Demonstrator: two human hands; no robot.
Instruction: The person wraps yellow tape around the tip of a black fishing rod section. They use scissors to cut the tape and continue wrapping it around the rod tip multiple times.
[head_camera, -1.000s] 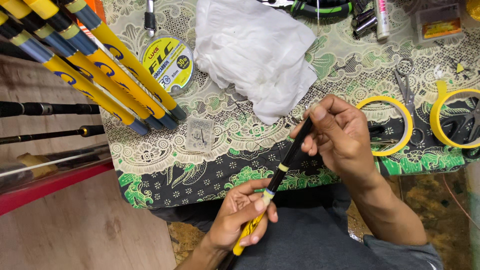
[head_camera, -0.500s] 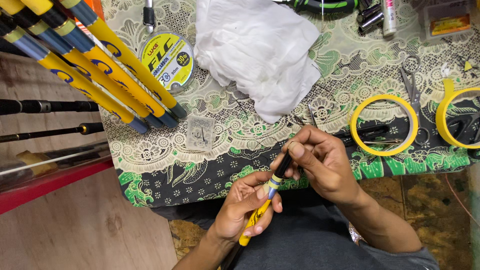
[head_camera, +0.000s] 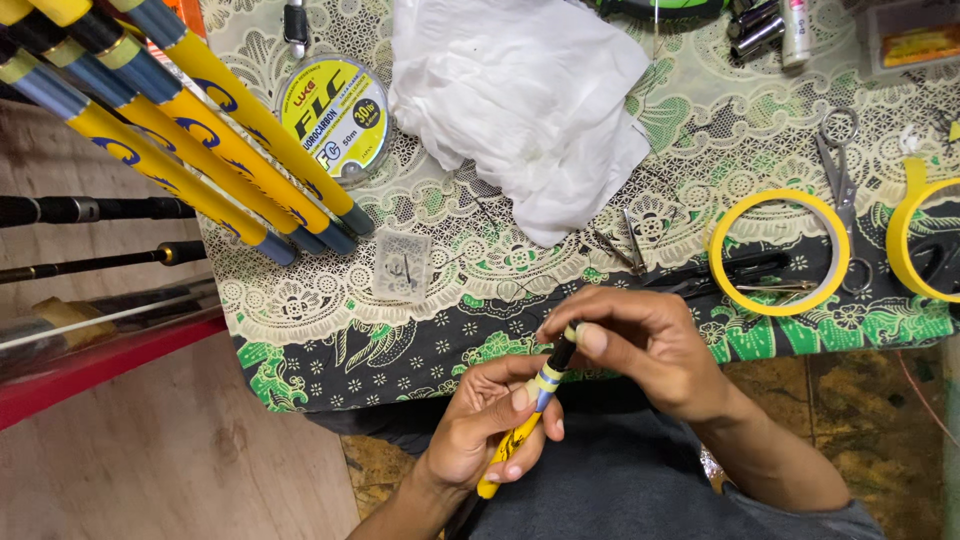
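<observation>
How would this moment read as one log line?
left hand: grips yellow rod section | right hand: pinches its black tip | nearby: white cloth, yellow tape roll

Patterned green-and-white cloth (head_camera: 700, 130) covers work surface. Crumpled white rag (head_camera: 520, 100) at top centre. Round line spool (head_camera: 335, 115) with yellow label left of rag. Bundle of yellow-and-blue rods (head_camera: 180, 120) crosses top-left corner. Small clear hook packet (head_camera: 402, 267) below spool. Yellow tape roll (head_camera: 722, 262) near right edge; scissors (head_camera: 840, 180) just beside it.
</observation>
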